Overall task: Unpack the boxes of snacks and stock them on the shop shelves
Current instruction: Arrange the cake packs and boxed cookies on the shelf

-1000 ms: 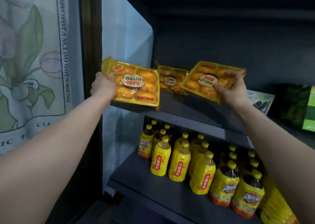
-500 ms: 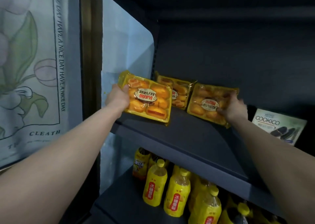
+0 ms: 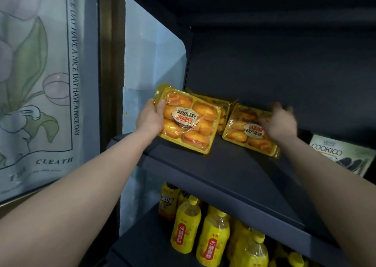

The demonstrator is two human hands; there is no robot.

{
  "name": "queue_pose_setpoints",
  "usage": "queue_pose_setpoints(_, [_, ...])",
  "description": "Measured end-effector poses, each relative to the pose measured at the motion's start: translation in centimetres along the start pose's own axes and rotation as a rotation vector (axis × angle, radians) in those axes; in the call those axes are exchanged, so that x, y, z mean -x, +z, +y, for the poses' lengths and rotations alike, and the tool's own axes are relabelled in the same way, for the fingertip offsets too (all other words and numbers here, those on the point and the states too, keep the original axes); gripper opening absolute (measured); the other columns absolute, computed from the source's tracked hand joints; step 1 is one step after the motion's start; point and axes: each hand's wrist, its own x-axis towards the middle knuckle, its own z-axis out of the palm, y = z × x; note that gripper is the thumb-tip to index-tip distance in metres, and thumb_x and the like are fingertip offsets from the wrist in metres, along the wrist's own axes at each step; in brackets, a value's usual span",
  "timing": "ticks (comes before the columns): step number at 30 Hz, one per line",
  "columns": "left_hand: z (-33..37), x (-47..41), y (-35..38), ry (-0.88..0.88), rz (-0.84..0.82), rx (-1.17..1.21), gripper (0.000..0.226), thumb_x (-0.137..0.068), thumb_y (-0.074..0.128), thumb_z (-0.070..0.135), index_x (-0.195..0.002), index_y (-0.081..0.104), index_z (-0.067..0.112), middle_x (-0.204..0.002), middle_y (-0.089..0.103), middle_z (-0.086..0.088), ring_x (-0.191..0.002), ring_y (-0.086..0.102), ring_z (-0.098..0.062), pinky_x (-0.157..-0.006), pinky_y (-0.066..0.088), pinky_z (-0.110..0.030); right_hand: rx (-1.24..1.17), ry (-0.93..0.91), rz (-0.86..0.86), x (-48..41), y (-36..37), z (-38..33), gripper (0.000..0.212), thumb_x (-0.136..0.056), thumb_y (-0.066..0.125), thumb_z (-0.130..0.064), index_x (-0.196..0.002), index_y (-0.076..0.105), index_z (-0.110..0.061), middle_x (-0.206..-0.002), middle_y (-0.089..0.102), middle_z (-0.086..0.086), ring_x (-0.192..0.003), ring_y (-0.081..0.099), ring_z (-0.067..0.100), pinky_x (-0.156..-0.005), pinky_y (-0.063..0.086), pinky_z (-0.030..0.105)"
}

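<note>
**While one cake pack leans in place, a second waits at the shelf's left end**

As the snacks go up one by one, the item in hand is a held pack of cakes [image 3: 188,122]: a yellow tray of six golden cakes under clear film. It has an oval label across the middle, which reads upside down as held.

- Position: over the left end of the upper shelf [image 3: 234,173], tilted face-out. Its lower corner is near the shelf's front edge; whether it touches the board cannot be told.
- Left hand [image 3: 150,120]: grips the pack's left edge, thumb on the front film and fingers hidden behind. The hold probably serves to steer the pack into the front-left space.
- Placed pack [image 3: 249,132]: same product, label upright. Its bottom edge is on the shelf and its top is tipped towards the rear edge, so it faces the shopper.
- Right hand [image 3: 279,122]: blurred, over the placed pack's upper right corner. The fingers are spread and fairly straight, closed on nothing visible. Contact with the film cannot be told; likely steadying the lean.
- Rear pack [image 3: 221,112]: a third pack, partly hidden between and behind the other two.
- COOKICO packet [image 3: 337,155]: stands towards the shelf's right end, apart from the cakes.
- Yellow bottles [image 3: 185,228]: ranked on the shelf below.
- Flower poster [image 3: 40,83]: hangs left of the unit.
</note>
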Motion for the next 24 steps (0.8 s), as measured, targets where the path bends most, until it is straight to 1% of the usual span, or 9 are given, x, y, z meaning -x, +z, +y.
queue_pose_setpoints(5, [1.5, 0.1, 0.3, 0.099, -0.028, 0.031, 0.045, -0.103, 0.032, 0.049, -0.132, 0.045, 0.018, -0.108, 0.057, 0.002, -0.103, 0.059, -0.022, -0.091, 0.049, -0.041, -0.486, -0.219, -0.320, 2.0, -0.7, -7.8, 0.045, -0.095, 0.053, -0.059, -0.132, 0.055, -0.034, -0.131, 0.058, -0.004, -0.116, 0.055, 0.016, -0.096, 0.050, 0.038])
queue_pose_setpoints(7, [1.9, -0.3, 0.1, 0.151, -0.068, 0.061, 0.046, -0.102, 0.034, 0.049, -0.133, 0.046, 0.018, -0.116, 0.059, -0.001, -0.107, 0.059, -0.022, -0.094, 0.050, -0.042, -0.484, -0.248, -0.465, 2.4, -0.9, -10.1, 0.055, -0.088, 0.057, -0.067, -0.132, 0.057, -0.034, -0.127, 0.059, -0.008, -0.114, 0.057, 0.013, -0.097, 0.049, 0.035])
queue_pose_setpoints(10, [2.2, -1.3, -0.1, 0.193, -0.103, 0.056, 0.050, -0.098, 0.042, 0.054, -0.136, 0.045, 0.021, -0.121, 0.059, 0.000, -0.113, 0.058, -0.022, -0.096, 0.050, -0.042, -0.467, -0.195, -0.550, 2.1, -0.8, -11.5, 0.058, -0.082, 0.069, -0.060, -0.126, 0.059, -0.025, -0.112, 0.067, -0.008, -0.098, 0.067, 0.011, -0.089, 0.055, 0.034])
queue_pose_setpoints(12, [1.8, -2.0, -0.1, 0.191, -0.033, 0.056, 0.065, -0.090, 0.054, 0.060, -0.143, 0.037, 0.025, -0.134, 0.053, 0.000, -0.125, 0.050, -0.027, -0.103, 0.045, -0.049, -0.529, -0.099, -0.488, 1.7, -0.4, -11.7, 0.060, -0.086, 0.068, -0.054, -0.134, 0.056, -0.020, -0.110, 0.068, -0.004, -0.091, 0.067, 0.011, -0.082, 0.056, 0.031])
queue_pose_setpoints(14, [1.6, -1.8, 0.0, 0.039, -0.023, 0.109, 0.094, -0.083, 0.063, 0.062, -0.154, 0.016, 0.021, -0.155, 0.031, -0.005, -0.141, 0.033, -0.029, -0.113, 0.034, -0.049, -0.598, 0.025, -0.376, 1.5, 0.6, -11.7, 0.066, -0.092, 0.063, -0.051, -0.145, 0.044, -0.018, -0.121, 0.063, 0.002, -0.096, 0.065, 0.016, -0.083, 0.056, 0.034])
queue_pose_setpoints(16, [1.4, -1.1, 0.7, -0.170, -0.204, 0.127, 0.108, -0.079, 0.063, 0.066, -0.156, 0.007, 0.015, -0.160, 0.021, -0.008, -0.145, 0.027, -0.029, -0.115, 0.031, -0.042, -0.708, 0.154, -0.332, 1.5, 1.7, -12.0, 0.064, -0.096, 0.056, -0.052, -0.147, 0.038, -0.018, -0.132, 0.058, 0.008, -0.109, 0.063, 0.025, -0.092, 0.056, 0.044])
queue_pose_setpoints(18, [1.0, -0.4, 1.6, -0.233, -0.428, 0.169, 0.097, -0.074, 0.070, 0.066, -0.150, 0.030, 0.018, -0.151, 0.042, -0.007, -0.133, 0.045, -0.028, -0.107, 0.042, -0.045, -0.869, 0.269, -0.405, 1.5, 2.6, -12.4, 0.055, -0.101, 0.048, -0.048, -0.144, 0.038, -0.015, -0.131, 0.059, 0.011, -0.112, 0.062, 0.029, -0.095, 0.054, 0.045])
queue_pose_setpoints(21, [0.9, -0.4, 1.8, -0.180, -0.463, 0.348, 0.048, -0.087, 0.073, 0.023, -0.127, 0.048, 0.020, -0.126, 0.061, -0.004, -0.112, 0.061, -0.022, -0.083, 0.059, -0.040, -0.865, 0.275, -0.483, 1.8, 2.8, -11.9, 0.050, -0.103, 0.048, -0.042, -0.143, 0.040, -0.014, -0.134, 0.059, 0.011, -0.116, 0.061, 0.028, -0.096, 0.053, 0.045])
queue_pose_setpoints(24, [1.0, -1.5, 0.4, -0.009, -0.424, 0.211, 0.049, -0.088, 0.069, 0.007, -0.129, 0.047, 0.023, -0.121, 0.061, -0.004, -0.106, 0.062, -0.022, -0.079, 0.060, -0.039, -0.551, -0.010, -0.116, 0.7, 0.9, -10.1, 0.074, -0.093, 0.067, -0.038, -0.152, 0.026, -0.023, -0.154, 0.035, 0.008, -0.138, 0.041, 0.028, -0.112, 0.040, 0.045])
